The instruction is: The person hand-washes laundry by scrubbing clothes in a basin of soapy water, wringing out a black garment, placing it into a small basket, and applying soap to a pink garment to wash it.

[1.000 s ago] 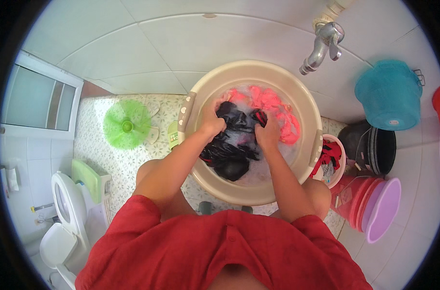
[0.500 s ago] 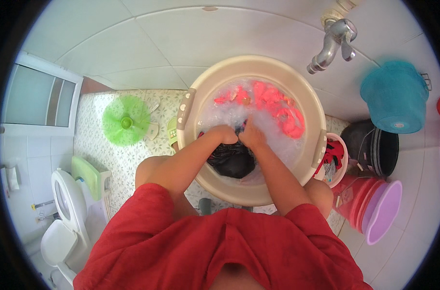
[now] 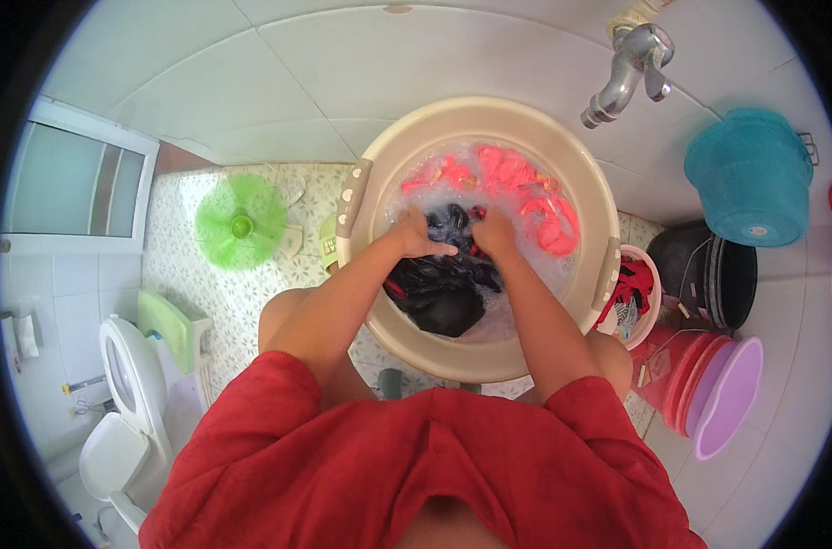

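A large beige basin (image 3: 390, 331) holds soapy water. In its near half lies a wet black garment (image 3: 439, 306), bunched and partly under the suds, with small pink-red bits showing at its edges. My left hand (image 3: 418, 238) rests on the garment's far left part, thumb stretched out to the right and apart from the fingers, whose tips are partly hidden. On the right, my right hand (image 3: 494, 232) is closed on the garment's far right part, beside a pink-red piece. Bright pink cloth (image 3: 507, 170) floats along the basin's far and right side, away from both hands.
A metal tap (image 3: 628, 73) juts from the wall, with a teal bucket (image 3: 750, 178) to its right. Right of the basin stand a small tub of clothes (image 3: 633, 291), a black bucket (image 3: 708, 279) and stacked red and purple basins (image 3: 729, 398). A green stool (image 3: 173, 329) is left.
My hands have moved apart, the left one leftward with its thumb spread, the right one slightly right. The black garment is spread farther toward the basin's far side between them.
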A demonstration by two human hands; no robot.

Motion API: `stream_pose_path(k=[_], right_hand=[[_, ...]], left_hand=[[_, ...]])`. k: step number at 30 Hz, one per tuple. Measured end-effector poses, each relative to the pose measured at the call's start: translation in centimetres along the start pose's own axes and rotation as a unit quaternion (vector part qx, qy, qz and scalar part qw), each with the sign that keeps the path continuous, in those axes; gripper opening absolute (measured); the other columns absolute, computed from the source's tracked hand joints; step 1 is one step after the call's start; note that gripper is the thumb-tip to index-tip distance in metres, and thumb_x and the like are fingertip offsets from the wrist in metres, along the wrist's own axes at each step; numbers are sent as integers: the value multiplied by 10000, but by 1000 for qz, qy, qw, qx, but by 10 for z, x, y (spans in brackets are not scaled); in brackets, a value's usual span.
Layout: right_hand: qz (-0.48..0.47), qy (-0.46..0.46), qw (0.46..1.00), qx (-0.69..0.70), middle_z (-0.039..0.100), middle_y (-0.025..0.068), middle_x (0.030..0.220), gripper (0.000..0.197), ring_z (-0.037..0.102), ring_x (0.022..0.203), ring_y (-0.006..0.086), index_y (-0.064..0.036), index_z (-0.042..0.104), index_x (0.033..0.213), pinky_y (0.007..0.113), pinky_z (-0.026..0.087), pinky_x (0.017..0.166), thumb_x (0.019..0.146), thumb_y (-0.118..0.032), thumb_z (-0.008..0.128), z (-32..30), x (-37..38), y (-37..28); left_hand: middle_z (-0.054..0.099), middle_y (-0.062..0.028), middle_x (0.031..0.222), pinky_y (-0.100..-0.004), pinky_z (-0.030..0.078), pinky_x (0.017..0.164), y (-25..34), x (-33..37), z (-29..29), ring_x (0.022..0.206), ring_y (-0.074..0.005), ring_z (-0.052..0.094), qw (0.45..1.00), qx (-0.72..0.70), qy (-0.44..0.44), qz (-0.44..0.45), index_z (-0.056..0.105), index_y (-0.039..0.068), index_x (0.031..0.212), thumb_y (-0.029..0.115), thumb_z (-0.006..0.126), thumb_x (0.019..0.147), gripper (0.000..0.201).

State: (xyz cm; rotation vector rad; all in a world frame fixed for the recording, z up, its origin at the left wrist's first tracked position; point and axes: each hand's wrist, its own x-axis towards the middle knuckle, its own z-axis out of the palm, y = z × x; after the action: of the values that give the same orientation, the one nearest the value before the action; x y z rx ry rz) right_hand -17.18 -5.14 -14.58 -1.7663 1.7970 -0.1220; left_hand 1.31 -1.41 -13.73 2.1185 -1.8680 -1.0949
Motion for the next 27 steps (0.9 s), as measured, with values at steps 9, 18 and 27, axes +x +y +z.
stream_pose_path(k=[9,18,27], right_hand=[[-18,-119,567,815,613,92,980,385,591,886,214,44,524,1126,314,465,815,757,-47,589,-68,-20,-29],[133,47,872,468,544,95,952,480,513,850,151,44,489,1032,272,416,735,577,-23,628,-23,-81,-45],[-80,-68,768,632,530,97,1128,676,534,1009,221,-26,369,1254,325,411,892,663,-66,695,-74,-111,-55]], left_hand=[[621,-104,1030,-313,457,813,33,-40,-67,901,-212,595,803,-588,-31,-95,527,47,1195,193,593,853,378],[642,-162,974,-336,470,769,40,-27,-48,846,-251,624,949,-313,34,-11,631,-28,1017,263,777,630,505],[629,-76,678,-333,465,667,137,-83,-126,695,-168,613,959,-189,108,180,642,-15,790,155,775,614,279]])
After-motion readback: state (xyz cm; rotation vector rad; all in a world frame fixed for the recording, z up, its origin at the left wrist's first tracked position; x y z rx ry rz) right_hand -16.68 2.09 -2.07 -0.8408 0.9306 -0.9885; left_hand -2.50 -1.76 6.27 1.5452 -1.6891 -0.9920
